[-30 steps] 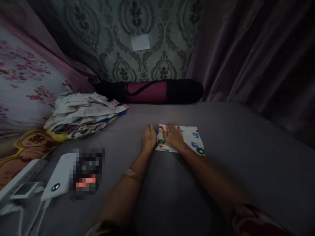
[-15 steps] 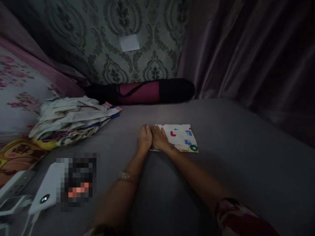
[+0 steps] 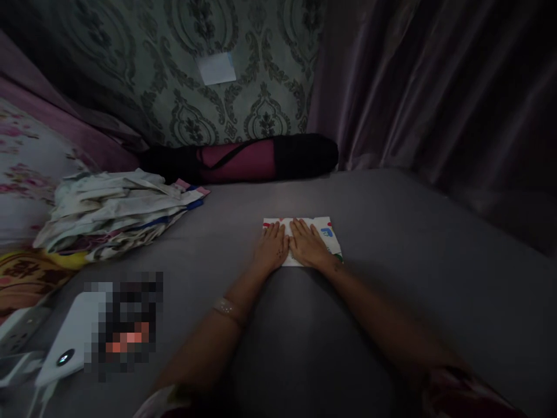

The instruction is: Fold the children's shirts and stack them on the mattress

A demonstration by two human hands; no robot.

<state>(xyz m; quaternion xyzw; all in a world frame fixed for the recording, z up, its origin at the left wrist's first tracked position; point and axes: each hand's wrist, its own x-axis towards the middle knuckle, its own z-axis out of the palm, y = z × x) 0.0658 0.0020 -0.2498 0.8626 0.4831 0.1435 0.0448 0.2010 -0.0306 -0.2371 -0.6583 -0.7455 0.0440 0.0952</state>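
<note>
A folded white cloth with red, blue and green prints lies on the grey sheet in front of me. On its left part rests my left hand, palm down and fingers stretched forward. My right hand lies flat on the middle of the cloth, its fingers slightly apart, close beside my left hand. Both hands cover much of the cloth's print.
A pile of light clothes lies at the left, beside a yellow and brown printed item. Nearer are a white power bank and a power strip. A black and pink long bag lies along the wall.
My left hand has turned from standing on edge at the cloth's side to lying flat on it. My right hand has moved right across the cloth, which now looks narrower.
</note>
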